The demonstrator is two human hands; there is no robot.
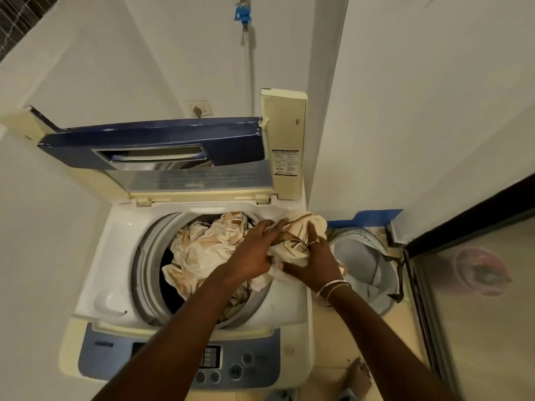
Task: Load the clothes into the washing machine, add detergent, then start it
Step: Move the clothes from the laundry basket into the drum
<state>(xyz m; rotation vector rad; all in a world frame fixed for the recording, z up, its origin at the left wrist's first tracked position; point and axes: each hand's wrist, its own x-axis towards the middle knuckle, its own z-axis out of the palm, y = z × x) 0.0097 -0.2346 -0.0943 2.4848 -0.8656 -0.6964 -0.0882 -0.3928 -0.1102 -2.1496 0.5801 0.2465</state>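
Foot: one bare foot (359, 374) on the floor tiles, nearer the viewer than the hands and under the right forearm.
Control panel: the blue control panel (254, 360) lies on the viewer's side of the hands. Several round buttons show; the left forearm crosses it and hides the rest, so there is no firm count. Nothing tells whether it is lit.
Left hand: the left hand (254, 253) reaches in over the drum's right rim, its fingers curled onto the bundle of cream cloth (301, 227).
Right hand: the right hand (315, 261) grips the same bundle from the other side, fingers wrapped into the folds. It wears one ring (315, 241) and what look like two thin bangles (333, 287).
Task's thing: one bundle is held between the two hands, over the right edge of the drum and not yet dropped in. A heap of clothes (202, 250) fills the drum just left of the hands; the pieces cannot be counted.
Washing machine: one top-loading washing machine (115, 256), its lid (156, 143) folded up beyond the hands.
Laundry basket: one laundry basket (362, 264) stands on the floor just right of the right hand. Its visible inside looks bare.
Farther off: one wall socket (199, 110) and one hose (249, 68) with a blue fitting, on the wall beyond the lid.
Progress: loading looks close to done, judging by the full drum and the bare basket.
Left to do: drop the bundle in, add detergent (none is in view), shut the lid, start the machine.
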